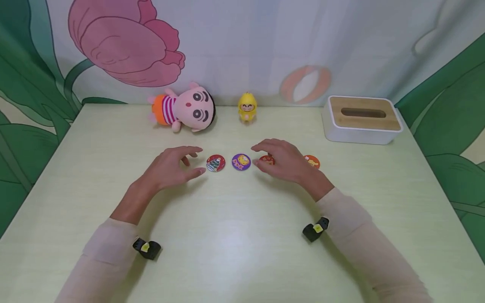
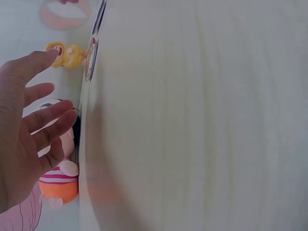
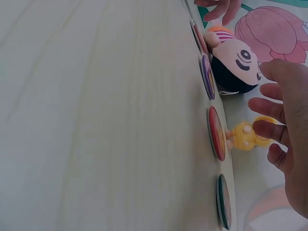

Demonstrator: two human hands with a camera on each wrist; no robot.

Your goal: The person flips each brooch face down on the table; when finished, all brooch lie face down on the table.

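Several round badges lie in a row across the table in the head view. From the left come a red one with a Christmas tree [image 1: 215, 163], a purple one with a yellow figure [image 1: 241, 161], a red one [image 1: 267, 159] and an orange one [image 1: 312, 161]. My left hand [image 1: 172, 167] hovers just left of the tree badge, fingers relaxed, holding nothing. Above the red badge my right hand [image 1: 282, 160] hangs with loose fingers, hiding part of it; its wrist side partly covers the orange badge. In the right wrist view, a gap separates the right hand [image 3: 291, 120] from the red badge [image 3: 216, 133].
Behind the badges a plush doll [image 1: 183, 108] lies on its side, and a small yellow figurine [image 1: 247, 107] stands beside it. A white tissue box with a wooden lid [image 1: 363, 130] sits at the back right. A printed curtain [image 1: 235, 42] hangs behind the table [image 1: 235, 235].
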